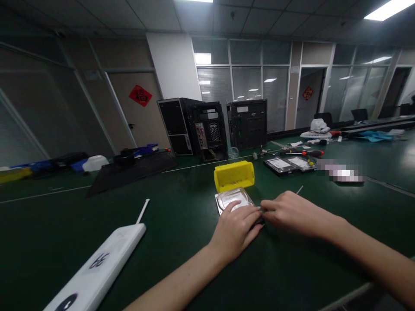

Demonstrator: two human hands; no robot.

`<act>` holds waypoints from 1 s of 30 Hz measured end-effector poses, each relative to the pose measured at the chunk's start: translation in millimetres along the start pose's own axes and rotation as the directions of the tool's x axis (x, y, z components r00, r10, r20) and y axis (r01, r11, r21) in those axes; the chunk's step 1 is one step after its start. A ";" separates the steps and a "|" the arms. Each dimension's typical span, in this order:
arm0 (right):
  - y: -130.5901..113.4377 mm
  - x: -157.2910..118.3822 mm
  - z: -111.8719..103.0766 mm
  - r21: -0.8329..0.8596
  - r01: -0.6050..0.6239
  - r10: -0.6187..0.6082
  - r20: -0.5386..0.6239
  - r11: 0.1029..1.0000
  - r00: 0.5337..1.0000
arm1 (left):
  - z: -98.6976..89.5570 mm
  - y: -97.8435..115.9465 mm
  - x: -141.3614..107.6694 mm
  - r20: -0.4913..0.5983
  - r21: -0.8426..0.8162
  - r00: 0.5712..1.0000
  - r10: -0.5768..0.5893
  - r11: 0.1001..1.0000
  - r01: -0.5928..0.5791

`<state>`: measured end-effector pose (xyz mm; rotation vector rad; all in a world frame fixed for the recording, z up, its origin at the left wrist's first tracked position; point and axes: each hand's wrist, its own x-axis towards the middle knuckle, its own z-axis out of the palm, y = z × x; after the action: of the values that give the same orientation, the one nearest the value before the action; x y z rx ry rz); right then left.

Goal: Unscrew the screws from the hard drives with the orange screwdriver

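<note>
A silver hard drive (231, 196) lies on the green table in front of the yellow bin. My left hand (235, 222) is closed over its near right part, fingers across the top and thumb along the near side. At the drive's right edge, my right hand (288, 211) is pinched, its fingertips touching or almost touching those of my left. What the pinch holds, if anything, is hidden. Just behind the right hand, a thin pale rod (300, 189) shows; whether the hand holds it is unclear.
The yellow bin (234, 176) lies tipped, its opening facing me. More hard drives (279, 165) and a red-black screwdriver (313, 153) are right of it. Black computer cases (177, 125) stand behind. A white device (106, 255) is at left, a black mat (129, 170) beyond.
</note>
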<state>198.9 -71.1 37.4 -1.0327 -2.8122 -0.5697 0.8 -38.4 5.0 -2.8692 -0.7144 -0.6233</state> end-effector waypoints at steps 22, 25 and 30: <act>9.0 -8.5 3.8 0.064 -0.066 0.071 -0.071 0.996 0.995 | -4.0 3.5 1.2 0.036 0.077 0.998 0.061 0.995 -0.063; 15.5 -11.5 -3.6 0.305 -0.097 0.191 -0.296 0.948 0.936 | -3.2 1.4 -0.2 0.036 0.003 0.999 0.029 1.000 -0.029; 33.0 2.9 -42.8 0.890 0.107 0.723 -0.425 0.443 0.545 | -4.1 -3.4 1.0 0.039 -0.213 0.997 -0.065 0.974 0.072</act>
<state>216.1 -62.2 87.9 -0.7768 -1.5456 0.3980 -1.5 -35.8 9.2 -3.0683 -0.8004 -0.7066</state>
